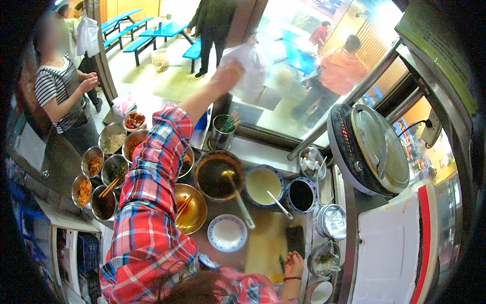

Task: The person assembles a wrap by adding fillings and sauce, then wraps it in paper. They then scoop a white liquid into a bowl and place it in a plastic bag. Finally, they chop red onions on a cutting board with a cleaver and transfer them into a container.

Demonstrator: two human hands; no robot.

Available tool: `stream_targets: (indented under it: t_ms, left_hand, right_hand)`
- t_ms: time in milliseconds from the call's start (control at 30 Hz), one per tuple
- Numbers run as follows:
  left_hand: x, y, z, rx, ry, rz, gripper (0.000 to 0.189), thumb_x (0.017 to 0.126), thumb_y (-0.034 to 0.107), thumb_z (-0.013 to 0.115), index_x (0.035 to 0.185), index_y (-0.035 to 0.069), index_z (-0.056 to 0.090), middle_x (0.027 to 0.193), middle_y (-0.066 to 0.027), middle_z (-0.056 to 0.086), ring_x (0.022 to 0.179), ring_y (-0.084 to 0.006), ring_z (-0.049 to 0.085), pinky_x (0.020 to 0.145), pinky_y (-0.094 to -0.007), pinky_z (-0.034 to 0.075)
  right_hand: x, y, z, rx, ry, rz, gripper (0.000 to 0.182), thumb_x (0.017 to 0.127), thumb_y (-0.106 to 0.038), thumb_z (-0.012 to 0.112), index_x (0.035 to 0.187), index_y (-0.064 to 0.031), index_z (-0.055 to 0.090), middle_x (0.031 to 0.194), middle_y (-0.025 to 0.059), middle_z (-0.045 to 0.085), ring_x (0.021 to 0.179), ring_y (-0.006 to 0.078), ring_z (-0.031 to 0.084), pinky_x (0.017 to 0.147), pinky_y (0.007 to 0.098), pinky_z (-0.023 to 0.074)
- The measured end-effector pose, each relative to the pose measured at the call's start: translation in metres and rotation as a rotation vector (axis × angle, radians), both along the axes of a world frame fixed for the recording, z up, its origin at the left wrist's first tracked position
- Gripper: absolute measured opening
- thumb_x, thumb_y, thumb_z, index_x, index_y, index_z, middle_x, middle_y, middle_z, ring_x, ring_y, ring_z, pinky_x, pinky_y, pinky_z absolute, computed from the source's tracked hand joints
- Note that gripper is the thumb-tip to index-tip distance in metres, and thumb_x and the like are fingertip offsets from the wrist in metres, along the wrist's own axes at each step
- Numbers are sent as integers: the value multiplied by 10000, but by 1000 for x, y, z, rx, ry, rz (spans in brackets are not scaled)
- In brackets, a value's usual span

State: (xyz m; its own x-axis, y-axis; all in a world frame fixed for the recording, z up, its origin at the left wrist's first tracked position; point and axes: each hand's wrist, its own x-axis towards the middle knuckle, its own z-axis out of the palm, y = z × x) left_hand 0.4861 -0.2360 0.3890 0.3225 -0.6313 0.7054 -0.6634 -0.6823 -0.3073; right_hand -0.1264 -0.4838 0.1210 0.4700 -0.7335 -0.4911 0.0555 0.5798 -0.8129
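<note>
My left hand (229, 76), blurred, is stretched up to a white plastic bag (252, 70) by the window; whether its fingers grip the bag is unclear. Palm up, my right hand (294, 265) has loosely bent fingers and nothing visible in it. It lies at the right edge of a yellowish board (262, 243), just below a dark rectangular thing (295, 240). A white plate with a blue rim (227, 233) sits left of the board. Above it are a pot of brown liquid (209, 182) with a ladle (243, 209), a bowl of pale batter (262, 186) and a bowl of dark liquid (301, 194).
Several metal bowls of toppings (112, 138) stand at the left, near a gold-coloured bowl (193, 220) with chopsticks. A metal container of utensils (222, 131) stands by the window frame. A round electric griddle (376, 148) is at upper right. A person in a striped top (57, 95) stands at far left.
</note>
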Motion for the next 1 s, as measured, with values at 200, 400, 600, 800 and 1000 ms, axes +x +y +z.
stream_targets:
  t_ms: [200, 400, 600, 800, 1000]
  left_hand:
    - [-166, 17, -65, -592, 1524, -726, 177, 841, 98, 498, 977, 15, 576, 977, -64, 599, 808, -172, 557, 740, -286, 456]
    - [-282, 46, -93, -1140, 2073, -1053, 274, 839, 191, 584, 1053, 31, 522, 1120, -110, 551, 811, -132, 550, 732, -253, 472]
    - [-390, 70, -111, -669, 2051, -777, 254, 894, 226, 482, 1038, 28, 548, 841, -16, 531, 691, -114, 499, 597, -245, 426]
    - [-455, 101, -135, -1048, 2243, -529, 168, 853, 96, 489, 984, 59, 587, 898, -40, 594, 744, -129, 549, 660, -267, 463]
    - [-460, 160, -167, -1310, 1382, -207, 100, 815, 16, 506, 885, 50, 570, 794, 4, 548, 700, -87, 513, 648, -218, 420]
  right_hand:
    - [55, 39, 37, -137, -16, 281, 171, 888, -111, 494, 1035, -30, 525, 867, 39, 559, 673, 124, 508, 590, 262, 438]
    - [84, 81, 115, -570, -44, 649, 289, 923, -231, 465, 1078, -6, 557, 953, 48, 580, 757, 106, 538, 672, 234, 456]
    - [91, 117, 131, -341, -373, 808, 231, 885, -225, 540, 994, -39, 623, 856, 17, 589, 676, 70, 503, 562, 187, 391]
    - [61, 129, 102, -361, -186, 740, 188, 813, -229, 646, 834, -44, 630, 666, -37, 554, 554, 44, 445, 495, 174, 337]
    - [28, 144, 89, -491, -147, 666, 222, 852, -257, 585, 765, -62, 645, 642, -15, 591, 544, 48, 471, 493, 196, 362]
